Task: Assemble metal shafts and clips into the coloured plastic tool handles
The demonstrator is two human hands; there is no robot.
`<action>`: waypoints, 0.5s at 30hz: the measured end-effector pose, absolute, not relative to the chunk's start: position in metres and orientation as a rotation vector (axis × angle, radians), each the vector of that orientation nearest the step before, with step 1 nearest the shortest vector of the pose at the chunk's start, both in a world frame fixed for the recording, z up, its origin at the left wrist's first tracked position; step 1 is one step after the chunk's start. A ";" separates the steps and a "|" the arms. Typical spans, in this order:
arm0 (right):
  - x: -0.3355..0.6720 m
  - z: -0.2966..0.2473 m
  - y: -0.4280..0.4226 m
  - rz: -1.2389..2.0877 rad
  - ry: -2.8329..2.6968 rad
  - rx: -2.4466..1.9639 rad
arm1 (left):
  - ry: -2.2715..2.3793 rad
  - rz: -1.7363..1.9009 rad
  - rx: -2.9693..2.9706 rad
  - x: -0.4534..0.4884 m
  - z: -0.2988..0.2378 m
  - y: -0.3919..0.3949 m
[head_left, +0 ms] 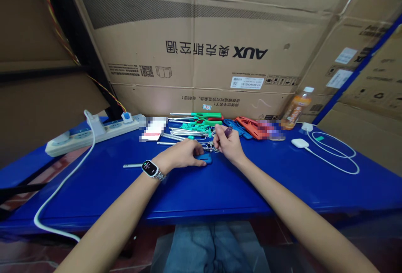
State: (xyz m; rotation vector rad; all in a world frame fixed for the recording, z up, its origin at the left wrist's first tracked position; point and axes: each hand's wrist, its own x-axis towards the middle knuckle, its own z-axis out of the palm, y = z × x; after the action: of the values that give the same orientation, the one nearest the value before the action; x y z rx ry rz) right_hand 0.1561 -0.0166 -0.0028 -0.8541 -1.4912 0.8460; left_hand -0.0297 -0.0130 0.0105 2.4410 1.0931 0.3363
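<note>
My left hand (184,153), with a smartwatch on its wrist, lies palm down on a small blue object (204,158) on the blue table (201,189) and presses on it. My right hand (226,142) is closed around a small purple-handled tool (228,130), its tip pointing down toward the blue object. Just behind the hands lies a heap of screwdrivers (191,128) with metal shafts and green handles. One loose metal rod (132,166) rests left of my left wrist.
A white power strip (94,132) with a cable sits at the back left. Blue and red-orange tools (248,125), an orange drink bottle (295,109) and a white charger with coiled cable (333,149) are at the back right. Large cardboard boxes (204,42) wall off the table's rear.
</note>
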 end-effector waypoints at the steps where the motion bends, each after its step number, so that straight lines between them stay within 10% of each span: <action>1: 0.156 -0.003 -0.017 0.848 -1.495 -0.853 | 1.086 0.346 2.445 -0.030 0.010 -0.013; 15: 0.157 -0.005 -0.018 0.865 -1.513 -0.884 | 0.882 0.556 2.421 -0.017 0.006 -0.014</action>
State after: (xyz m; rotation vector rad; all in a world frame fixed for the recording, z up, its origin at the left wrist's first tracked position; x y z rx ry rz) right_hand 0.1572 -0.0180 -0.0049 -0.8845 -1.5131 0.8652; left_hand -0.0174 -0.0145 0.0062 2.4215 0.8825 0.5555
